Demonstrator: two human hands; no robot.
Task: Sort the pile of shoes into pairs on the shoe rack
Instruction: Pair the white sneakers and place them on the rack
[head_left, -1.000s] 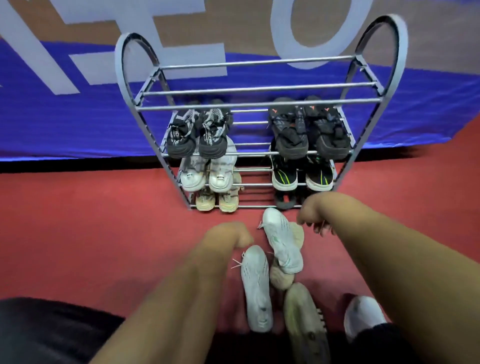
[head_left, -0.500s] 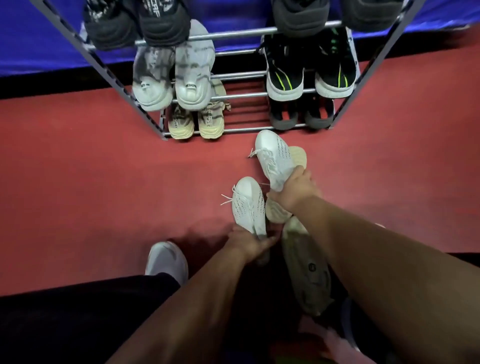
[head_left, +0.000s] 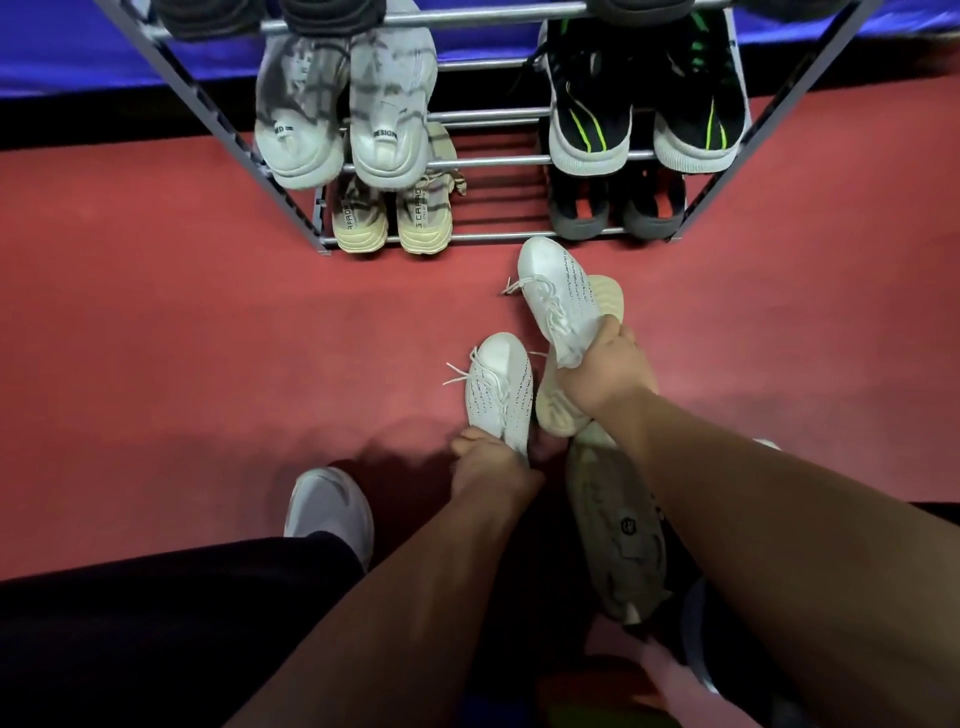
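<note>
**Now each hand grips one white shoe, just short of the rack**

Nearest the camera, a dark trouser leg (head_left: 156, 623) crosses the lower left, with the person's own pale shoe (head_left: 332, 509) planted on the red floor (head_left: 156, 338). A drab beige shoe (head_left: 618, 535) lies lengthwise beside and partly under the right forearm.

Next out, the left hand (head_left: 491, 462) is curled round the heel end of the near white shoe (head_left: 498, 389), whose toe points toward the rack and whose laces trail loose to the left. Whether this shoe rests on the floor or is lifted cannot be told.

Just beyond and to the right, the right hand (head_left: 602, 371) clasps the heel end of the far white shoe (head_left: 561, 296), fingers wrapped over its collar. That shoe lies tilted across a cream-soled shoe (head_left: 556, 410), which shows on both sides of it. Its toe comes close to the rack's bottom front bar.

Farther on stands the shoe rack (head_left: 291, 197). Its bottom tier holds a cream pair (head_left: 392, 221) at the left and a dark sandal pair (head_left: 615, 208) at the right. On the tier above, a grey-white pair (head_left: 343, 119) sits at the left and a black pair with green stripes (head_left: 644, 104) at the right. Dark shoes on the next tier up are cut off by the top edge. Behind the rack runs a blue band (head_left: 52, 52).
</note>
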